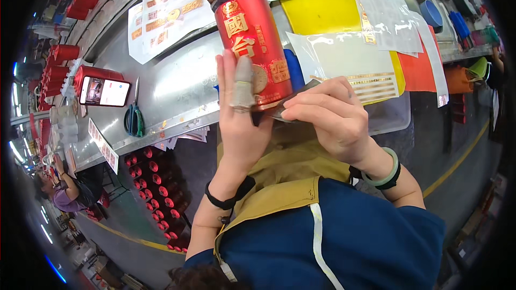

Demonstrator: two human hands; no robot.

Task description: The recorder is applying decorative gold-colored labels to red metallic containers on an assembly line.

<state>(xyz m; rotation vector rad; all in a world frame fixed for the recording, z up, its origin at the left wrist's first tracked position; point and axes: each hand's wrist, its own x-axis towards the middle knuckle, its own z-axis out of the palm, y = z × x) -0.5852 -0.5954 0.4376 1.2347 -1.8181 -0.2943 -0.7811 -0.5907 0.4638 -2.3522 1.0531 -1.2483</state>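
A red bottle (262, 37) with gold decoration lies on the bench with its base toward me. My left hand (242, 113) is against its left side and lower end, fingers stretched along the red surface and thumb near the base. One finger wears a pale fabric cover (244, 83). Beside the base, my right hand (333, 121) is closed in a pinch on a thin dark flat piece (293, 104); its far edge meets the bottle's lower right edge. Part of a blue support (294, 72) shows at the bottle's right side.
Gold sticker sheets (166, 16) lie left of the bottle, and a clear sheet with gold strips (349, 64) lies right over yellow sheets (322, 13). A phone (105, 91) and scissors (134, 115) are at left. Red-capped bottles (156, 193) stand below; another person (75, 188) sits beyond.
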